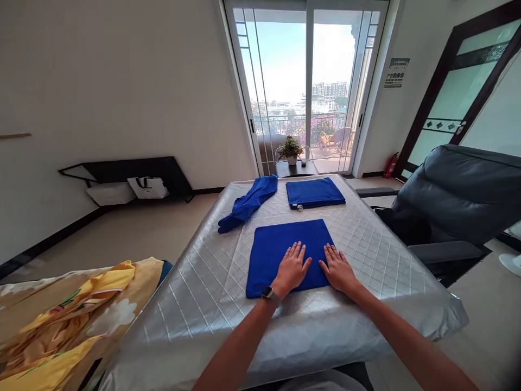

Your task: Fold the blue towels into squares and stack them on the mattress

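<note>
Both palms rest on a flat blue cloth point(268, 255) laid out as a rough rectangle in front of me. My left hand point(292, 267) lies on its middle, fingers straight and thumb out to the side. Across the cloth's right edge rests my right hand point(337, 267), also flat with fingers extended. Beyond it sits a folded blue cloth stack point(315, 191) with a small white tag at its front edge. To that stack's left, a crumpled blue cloth point(250, 203) stretches diagonally. A quilted silver cover point(203, 288) lies beneath all of them.
A dark reclining armchair point(459, 190) stands close on the right. Yellow patterned bedding point(81, 309) is at lower left. Past the table's far edge are a potted plant point(290, 149) on a small table and a sliding glass door point(280, 70). A white bag point(147, 188) sits by the left wall.
</note>
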Demonstrator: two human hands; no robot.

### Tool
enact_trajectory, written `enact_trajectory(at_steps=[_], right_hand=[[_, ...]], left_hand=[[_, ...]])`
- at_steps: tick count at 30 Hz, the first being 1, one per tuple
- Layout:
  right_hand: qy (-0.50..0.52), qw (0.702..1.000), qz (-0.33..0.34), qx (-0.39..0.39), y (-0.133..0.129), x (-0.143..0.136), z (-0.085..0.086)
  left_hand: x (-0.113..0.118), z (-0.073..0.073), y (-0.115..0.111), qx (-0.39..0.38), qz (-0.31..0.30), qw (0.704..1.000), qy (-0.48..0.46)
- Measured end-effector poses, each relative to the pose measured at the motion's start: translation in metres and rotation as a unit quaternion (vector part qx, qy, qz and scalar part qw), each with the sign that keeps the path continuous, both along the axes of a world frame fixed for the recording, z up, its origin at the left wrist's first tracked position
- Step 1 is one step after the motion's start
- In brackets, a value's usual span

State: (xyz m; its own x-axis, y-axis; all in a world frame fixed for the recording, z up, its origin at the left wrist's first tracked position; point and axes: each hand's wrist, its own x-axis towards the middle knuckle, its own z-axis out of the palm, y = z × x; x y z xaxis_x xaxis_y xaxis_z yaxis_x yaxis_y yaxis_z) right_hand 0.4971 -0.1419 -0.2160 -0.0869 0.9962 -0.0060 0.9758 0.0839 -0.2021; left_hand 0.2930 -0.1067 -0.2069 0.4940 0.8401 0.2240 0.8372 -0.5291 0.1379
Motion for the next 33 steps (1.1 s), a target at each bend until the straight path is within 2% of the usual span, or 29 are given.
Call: enact_trajectory(at_steps=[2, 3, 5, 8, 12, 14, 16, 18, 21, 25, 28, 33], right_hand=[[-0.005, 1.0, 0.006, 0.003, -0.003, 0.001, 0.0], [-0.007, 1.0, 0.008, 0.003, -0.003, 0.001, 0.001], [-0.009, 1.0, 0.006, 0.001, -0.002, 0.001, 0.004], [0.0, 1.0, 0.0, -0.003, -0.002, 0.0, 0.006], [0.012, 1.0, -0.004, -0.007, -0.002, -0.003, 0.007], [0.017, 1.0, -0.005, 0.007, -0.005, -0.003, 0.009], [0.032, 0.999, 0.008, 0.042, -0.011, 0.002, 0.014], [0.062, 0.994, 0.051, 0.08, -0.022, 0.012, 0.02], [0.114, 0.979, 0.13, 0.105, -0.043, 0.034, 0.027], [0.138, 0.971, 0.166, 0.104, -0.058, 0.061, 0.03], [0.127, 0.965, 0.2, 0.11, -0.057, 0.069, 0.029], [0.06, 0.948, 0.251, 0.185, -0.052, 0.064, 0.032]], left_hand=[[0.026, 0.002, -0.004, -0.012, -0.017, 1.0, -0.004], [0.03, 0.003, -0.006, -0.019, -0.018, 1.0, -0.003], [0.017, 0.004, -0.011, -0.031, -0.003, 1.0, 0.007], [-0.041, 0.0, -0.022, -0.048, 0.052, 0.997, 0.024], [-0.128, -0.017, -0.046, -0.05, 0.147, 0.987, 0.037], [-0.155, -0.023, -0.058, -0.049, 0.159, 0.986, 0.031], [-0.169, -0.024, -0.068, -0.043, 0.153, 0.987, 0.013], [-0.172, -0.017, -0.076, -0.028, 0.136, 0.99, -0.02], [-0.168, 0.002, -0.085, -0.023, 0.103, 0.991, -0.079], [-0.159, 0.025, -0.091, -0.1, 0.099, 0.984, -0.108], [-0.156, 0.034, -0.09, -0.14, 0.111, 0.976, -0.123], [-0.148, 0.04, -0.092, -0.137, 0.131, 0.974, -0.124]])
